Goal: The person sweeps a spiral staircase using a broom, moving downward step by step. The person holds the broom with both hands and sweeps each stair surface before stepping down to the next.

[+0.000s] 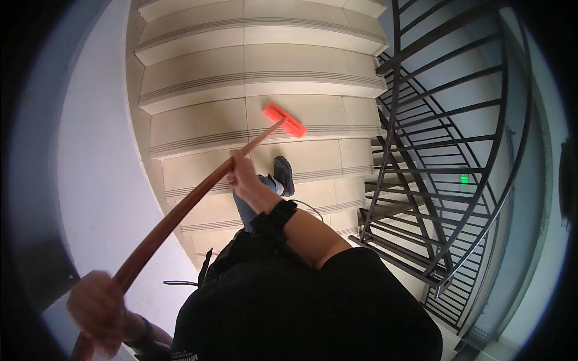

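A broom or deck brush with an orange-red head (293,125) and a long reddish-brown wooden handle (180,212) slants across the stairs. Its head rests near the grooved front edge of a beige tiled tread (194,119). Around the handle's lower part, closer to the head, my right hand (244,173) is closed. At the lower left, my left hand (97,309) grips the upper part of the handle and looks slightly blurred. The handle's top end runs out of the picture below that hand.
A dark metal railing (435,146) with many bars lines the right side, with a lower flight behind it. A white wall (104,180) borders the left. My dark shoe (283,176) stands on a tread below the brush head. A green lit sign (464,179) shows beyond the railing.
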Action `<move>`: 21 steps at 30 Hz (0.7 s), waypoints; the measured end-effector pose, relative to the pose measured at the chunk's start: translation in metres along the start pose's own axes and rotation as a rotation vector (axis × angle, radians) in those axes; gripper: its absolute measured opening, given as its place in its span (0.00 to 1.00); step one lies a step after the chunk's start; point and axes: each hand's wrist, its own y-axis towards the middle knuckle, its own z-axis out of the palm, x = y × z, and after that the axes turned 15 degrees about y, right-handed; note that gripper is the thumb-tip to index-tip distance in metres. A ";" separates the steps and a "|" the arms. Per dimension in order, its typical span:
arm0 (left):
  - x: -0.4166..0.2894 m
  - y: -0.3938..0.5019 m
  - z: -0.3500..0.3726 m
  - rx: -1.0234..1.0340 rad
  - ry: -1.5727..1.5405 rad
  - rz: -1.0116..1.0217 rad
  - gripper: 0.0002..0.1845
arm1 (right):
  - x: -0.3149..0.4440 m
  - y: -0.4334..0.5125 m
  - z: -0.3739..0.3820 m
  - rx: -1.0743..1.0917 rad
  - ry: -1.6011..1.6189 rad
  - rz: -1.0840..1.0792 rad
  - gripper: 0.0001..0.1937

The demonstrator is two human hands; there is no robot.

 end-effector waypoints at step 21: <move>0.009 0.036 0.060 0.083 -0.111 0.082 0.16 | 0.052 -0.005 -0.048 0.050 0.182 -0.202 0.16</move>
